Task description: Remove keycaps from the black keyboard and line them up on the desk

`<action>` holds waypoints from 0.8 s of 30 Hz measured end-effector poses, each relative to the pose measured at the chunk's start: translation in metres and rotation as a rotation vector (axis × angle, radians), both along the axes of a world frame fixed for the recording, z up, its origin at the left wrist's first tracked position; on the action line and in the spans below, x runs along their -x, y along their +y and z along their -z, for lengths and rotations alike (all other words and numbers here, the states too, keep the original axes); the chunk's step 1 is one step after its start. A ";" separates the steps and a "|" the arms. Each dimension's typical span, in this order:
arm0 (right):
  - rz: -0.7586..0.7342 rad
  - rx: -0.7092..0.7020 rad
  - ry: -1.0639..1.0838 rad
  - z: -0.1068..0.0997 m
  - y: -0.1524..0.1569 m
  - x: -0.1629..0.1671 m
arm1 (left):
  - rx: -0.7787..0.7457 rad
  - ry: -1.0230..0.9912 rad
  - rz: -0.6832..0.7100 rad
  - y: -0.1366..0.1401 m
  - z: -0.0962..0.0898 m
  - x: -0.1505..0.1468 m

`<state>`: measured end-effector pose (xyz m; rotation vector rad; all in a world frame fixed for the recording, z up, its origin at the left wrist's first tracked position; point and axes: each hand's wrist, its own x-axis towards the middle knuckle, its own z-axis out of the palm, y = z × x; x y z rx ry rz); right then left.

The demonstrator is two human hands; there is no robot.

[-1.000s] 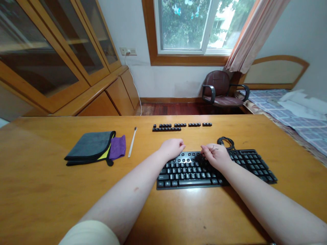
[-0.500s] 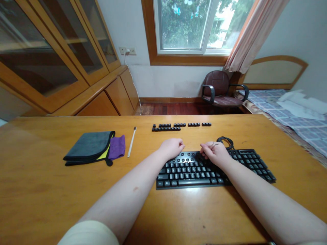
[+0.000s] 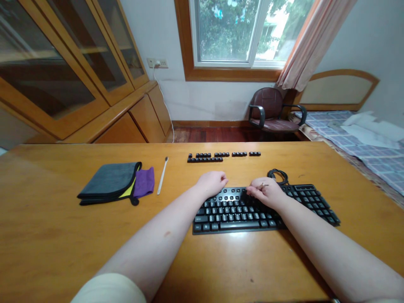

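A black keyboard (image 3: 240,216) lies on the wooden desk, with the top rows bare of keycaps on the left part. My left hand (image 3: 212,183) is closed at its upper left edge, fingers curled and partly hidden, pressing against the keyboard. Over the upper middle keys, my right hand (image 3: 267,193) is closed around a thin wire keycap puller (image 3: 263,185); its wire ends stick up above the knuckles. The fingertips and whatever lies beneath them are hidden. Loose black keycaps (image 3: 208,158) stand in short rows beyond the keyboard.
A coiled cable (image 3: 279,174) rests behind the keyboard. To the left lie a white toothbrush (image 3: 162,176), a purple cloth (image 3: 144,182) and a folded grey towel (image 3: 110,181). Past the desk are an office chair (image 3: 268,105) and a bed (image 3: 350,130).
My right hand has turned slightly and shifted a little, with the wire puller sitting lower against the hand. My left hand stays in place.
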<state>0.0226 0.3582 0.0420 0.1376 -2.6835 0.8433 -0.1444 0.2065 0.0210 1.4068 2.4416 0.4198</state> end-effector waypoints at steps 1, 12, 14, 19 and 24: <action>-0.001 -0.001 -0.002 0.000 0.000 0.001 | 0.002 0.000 0.002 0.000 0.000 0.000; 0.123 -0.058 0.055 0.005 -0.005 -0.002 | 0.024 -0.016 -0.011 -0.001 -0.006 -0.002; 0.148 0.038 0.091 0.004 -0.009 -0.004 | 0.016 -0.026 -0.008 -0.001 -0.006 -0.002; 0.466 0.404 0.205 0.005 -0.008 -0.003 | -0.009 -0.034 -0.013 -0.001 -0.006 -0.002; 0.492 0.534 0.187 0.009 -0.001 0.002 | -0.010 -0.004 0.008 -0.002 -0.007 -0.004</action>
